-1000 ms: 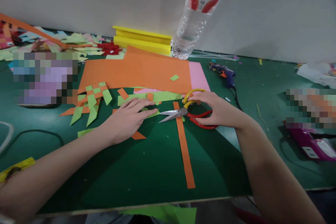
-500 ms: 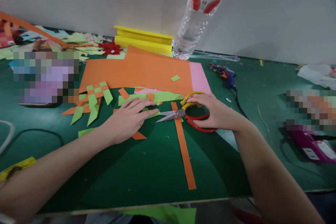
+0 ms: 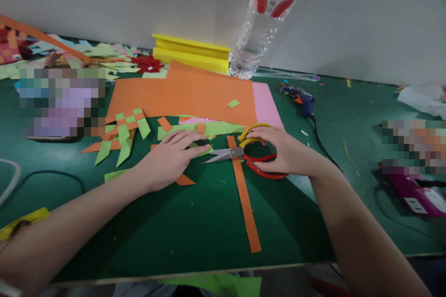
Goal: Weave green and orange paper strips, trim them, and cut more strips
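In my right hand are scissors with one yellow and one red handle. Their blades are slightly apart and point left toward my left hand. A small green paper piece shows at my left thumb and fingertips, close by the upper blade. Most of it is hidden by my fingers. Beneath the scissors runs a long orange paper strip, lying toward the table's front edge. Left of my hand lie woven green and orange paper strips. A light green strip lies just beyond my fingers.
Behind my hands lie a large orange sheet and a pink sheet. A plastic bottle stands by a yellow holder. A blue glue gun with a cord, and a magenta power strip lie right. Paper scraps pile up back left.
The scissors have shifted very slightly left and turned a little with my right hand. My left hand stays nearly still at the green paper piece.
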